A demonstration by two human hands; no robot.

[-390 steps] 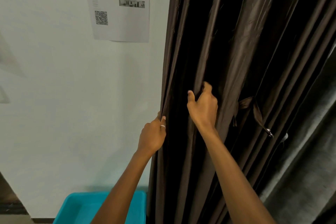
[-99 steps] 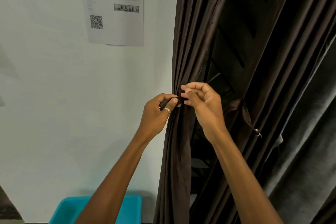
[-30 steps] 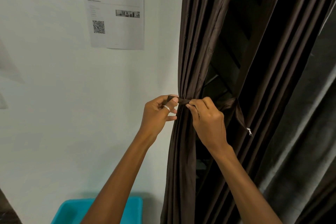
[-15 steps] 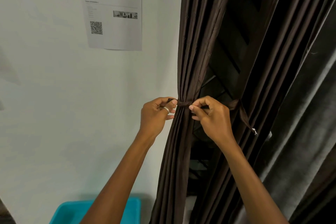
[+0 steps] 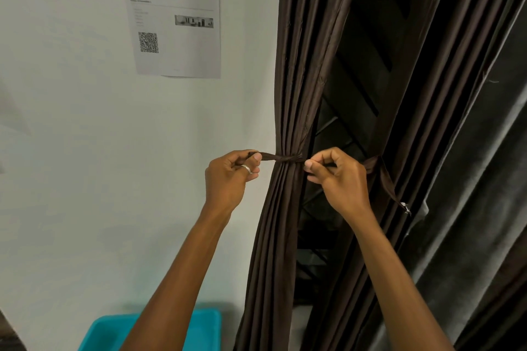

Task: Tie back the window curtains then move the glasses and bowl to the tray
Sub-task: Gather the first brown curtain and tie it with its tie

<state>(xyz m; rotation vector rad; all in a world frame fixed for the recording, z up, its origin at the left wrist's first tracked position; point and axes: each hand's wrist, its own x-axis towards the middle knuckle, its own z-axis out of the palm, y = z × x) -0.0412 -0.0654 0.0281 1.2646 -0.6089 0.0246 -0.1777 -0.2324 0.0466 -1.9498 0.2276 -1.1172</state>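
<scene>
Both hands drawn apart since half a second back: left hand (image 5: 231, 177) and right hand (image 5: 339, 177) each pinch an end of the tie (image 5: 281, 157), cinched round the brown curtain (image 5: 288, 111) by the wall (knot unfinished). Glasses, bowl, tray unseen; all pending.

Head-worn camera faces the curtain (image 5: 288, 94) closely, seemingly tilted downward.
</scene>
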